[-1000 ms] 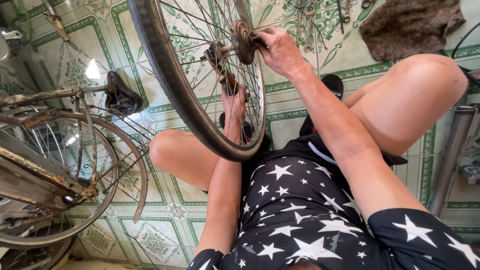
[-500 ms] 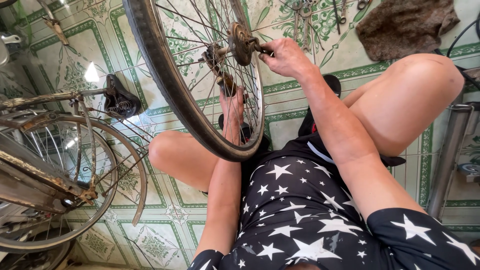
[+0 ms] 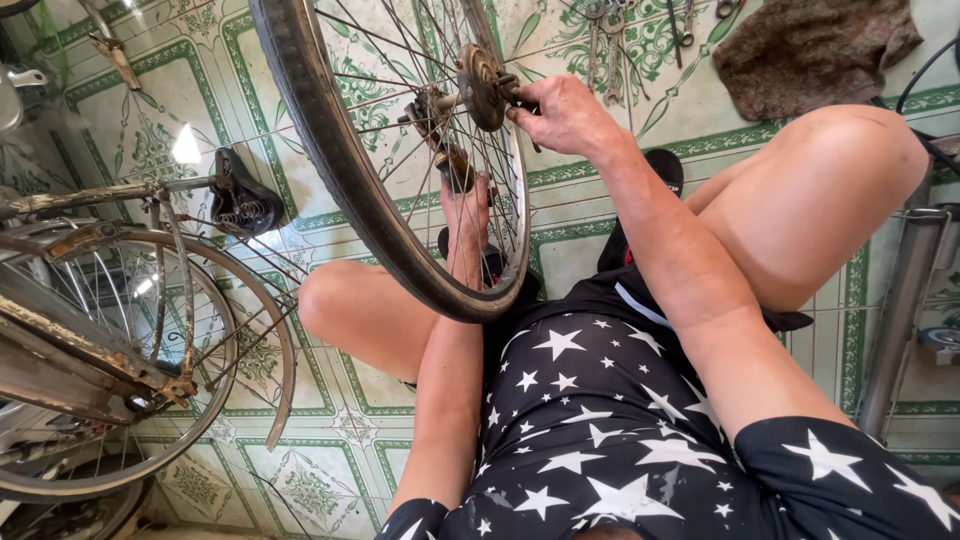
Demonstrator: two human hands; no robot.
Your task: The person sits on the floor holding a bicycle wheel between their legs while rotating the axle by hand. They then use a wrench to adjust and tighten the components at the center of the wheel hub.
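The right hand (image 3: 565,115) is closed around a small dark part at the end of the axle, just beside the rusty round sprocket (image 3: 481,86) at the hub of a loose bicycle wheel (image 3: 330,150); its fingers curl tight over that part, so what exactly they pinch cannot be told. The left hand (image 3: 466,215) reaches up behind the spokes from below, fingers held narrow and straight toward the hub's other side, touching or gripping near the axle there, though the spokes hide the contact. The wheel stands upright between the person's bare knees, its black tyre resting low against the star-patterned black shorts (image 3: 600,420). Left of the left hand, well apart, lies an old rusty bicycle (image 3: 120,340) on its side with its black saddle (image 3: 240,200) toward the wheel. Beyond the right hand, on the patterned tile floor (image 3: 150,130), lie several wrenches (image 3: 610,40) and a brown rag (image 3: 810,50).
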